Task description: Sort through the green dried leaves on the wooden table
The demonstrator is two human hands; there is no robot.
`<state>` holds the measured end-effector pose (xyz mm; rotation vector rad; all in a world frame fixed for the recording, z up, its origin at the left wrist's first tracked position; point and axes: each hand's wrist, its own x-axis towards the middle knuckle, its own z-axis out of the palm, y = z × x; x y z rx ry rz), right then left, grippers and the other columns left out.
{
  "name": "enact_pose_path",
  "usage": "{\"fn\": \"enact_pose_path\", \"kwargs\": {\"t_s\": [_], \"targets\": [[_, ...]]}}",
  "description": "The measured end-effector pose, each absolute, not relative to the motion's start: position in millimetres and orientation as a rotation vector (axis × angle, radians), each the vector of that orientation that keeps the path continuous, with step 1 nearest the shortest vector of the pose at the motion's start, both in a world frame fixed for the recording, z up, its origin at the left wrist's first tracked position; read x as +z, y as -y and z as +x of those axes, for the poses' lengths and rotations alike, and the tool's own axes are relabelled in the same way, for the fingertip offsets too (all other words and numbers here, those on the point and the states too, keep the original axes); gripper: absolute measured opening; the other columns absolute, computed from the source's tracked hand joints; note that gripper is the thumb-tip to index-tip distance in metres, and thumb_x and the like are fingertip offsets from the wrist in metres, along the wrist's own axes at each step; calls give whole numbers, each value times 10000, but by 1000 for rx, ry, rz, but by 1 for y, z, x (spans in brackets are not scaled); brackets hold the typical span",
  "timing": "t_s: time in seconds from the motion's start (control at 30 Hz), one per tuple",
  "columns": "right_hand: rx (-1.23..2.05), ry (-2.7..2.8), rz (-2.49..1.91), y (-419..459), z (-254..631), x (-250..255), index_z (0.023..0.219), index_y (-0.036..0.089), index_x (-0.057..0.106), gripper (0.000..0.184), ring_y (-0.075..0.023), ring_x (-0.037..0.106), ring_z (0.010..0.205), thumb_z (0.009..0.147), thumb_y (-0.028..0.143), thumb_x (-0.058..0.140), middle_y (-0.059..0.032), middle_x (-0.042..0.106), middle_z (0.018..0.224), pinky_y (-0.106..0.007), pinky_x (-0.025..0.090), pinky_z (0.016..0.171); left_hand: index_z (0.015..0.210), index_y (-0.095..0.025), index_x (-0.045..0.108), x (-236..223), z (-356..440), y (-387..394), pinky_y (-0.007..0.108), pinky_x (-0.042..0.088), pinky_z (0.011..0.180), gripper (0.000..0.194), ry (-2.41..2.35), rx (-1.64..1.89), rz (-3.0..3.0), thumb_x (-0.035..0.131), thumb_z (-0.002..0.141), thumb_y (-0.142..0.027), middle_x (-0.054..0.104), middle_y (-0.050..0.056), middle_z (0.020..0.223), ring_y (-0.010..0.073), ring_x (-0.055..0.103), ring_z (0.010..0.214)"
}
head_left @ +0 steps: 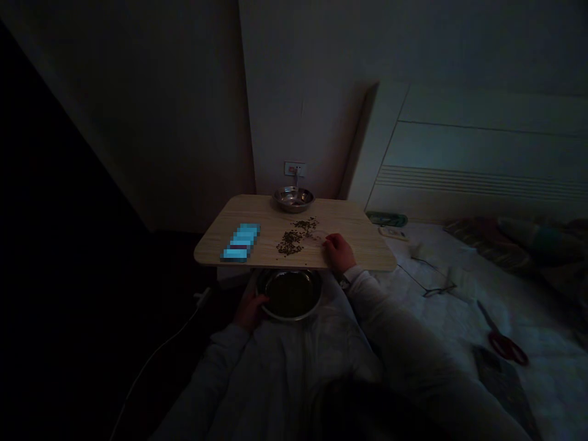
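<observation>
My left hand (250, 310) grips the near-left rim of a metal bowl (290, 319) on my lap, with the thumb over the edge. A dark mass fills much of this bowl. My right hand (339, 253) rests on the right part of a small wooden-topped table (362, 233). Its fingers are curled together, and what they pinch, if anything, is too small and dim to name. Left of these fingers lie small dark grains, like beans, in a nearer pile (289, 243) and a looser patch (305, 225). Several paler bits are scattered between the grains and my right hand.
A second metal bowl (294, 200) stands at the table's far edge, below a wall socket (294, 169). A lit phone (241, 242) lies on the left. On the bed to the right are red-handled scissors (508, 348), glasses (438, 290) and a pale remote (392, 233). A white cable (156, 350) trails left.
</observation>
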<state>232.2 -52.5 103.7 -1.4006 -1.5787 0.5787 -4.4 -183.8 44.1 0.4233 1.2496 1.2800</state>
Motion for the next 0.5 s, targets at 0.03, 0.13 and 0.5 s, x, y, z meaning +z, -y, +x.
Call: {"fn": "enact_pose_path", "kwargs": {"t_s": [0.03, 0.13, 0.5], "targets": [[566, 1593, -1402, 53, 231, 104, 830, 212, 551, 87, -207, 623, 809, 777, 267, 509, -54, 679, 826, -344, 482, 791, 713, -174, 639, 45, -4, 184, 281, 471, 547, 277, -1253, 1277, 417, 668, 438, -166, 641, 2, 575, 210, 636, 602], [583, 1629, -1375, 56, 228, 104, 813, 213, 556, 68, -195, 622, 775, 782, 262, 520, -41, 680, 792, -330, 485, 766, 718, -178, 643, 49, -2, 185, 276, 471, 564, 283, -1236, 1295, 420, 663, 437, -155, 661, 14, 607, 224, 657, 660], [760, 1568, -1309, 55, 233, 101, 808, 208, 571, 73, -171, 639, 770, 749, 249, 565, -12, 688, 781, -323, 502, 783, 707, -175, 636, 51, -2, 185, 273, 459, 530, 281, -1266, 1280, 396, 654, 429, -147, 628, 2, 558, 200, 616, 574]]}}
